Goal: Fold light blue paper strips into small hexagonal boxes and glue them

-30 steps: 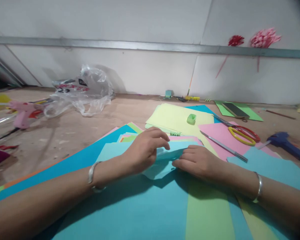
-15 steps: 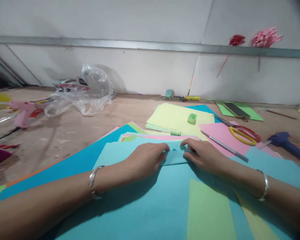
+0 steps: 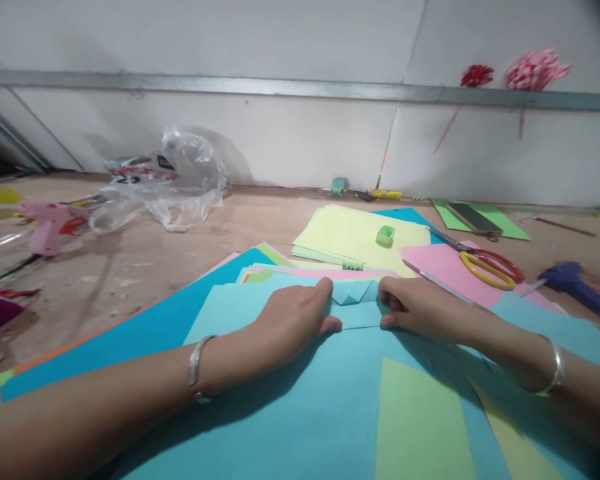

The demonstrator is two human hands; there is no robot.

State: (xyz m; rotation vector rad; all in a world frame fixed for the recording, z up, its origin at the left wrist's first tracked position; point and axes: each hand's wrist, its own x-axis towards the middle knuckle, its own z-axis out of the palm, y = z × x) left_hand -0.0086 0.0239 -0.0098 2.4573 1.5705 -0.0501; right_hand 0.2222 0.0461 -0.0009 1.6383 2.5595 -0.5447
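Note:
A small folded piece of light blue paper (image 3: 354,301) lies on a large light blue sheet (image 3: 290,407) in front of me. My left hand (image 3: 293,319) presses its left end flat with the fingertips, thumb along the lower edge. My right hand (image 3: 417,305) presses its right end the same way. A triangular fold shows between the two hands. Each wrist wears a silver bangle.
Yellow sheets (image 3: 353,237) with a small green paper piece (image 3: 385,235), pink paper (image 3: 443,263), red-and-yellow scissors (image 3: 490,267), a metal tool (image 3: 437,280) and a blue glue gun (image 3: 577,287) lie right. A plastic bag (image 3: 165,180) and pink glue gun (image 3: 47,223) sit left. A phone (image 3: 473,219) lies behind.
The folded paper was lifted and loose between my hands. It now lies flat, farther from me, and both hands have spread apart along it, pressing it down.

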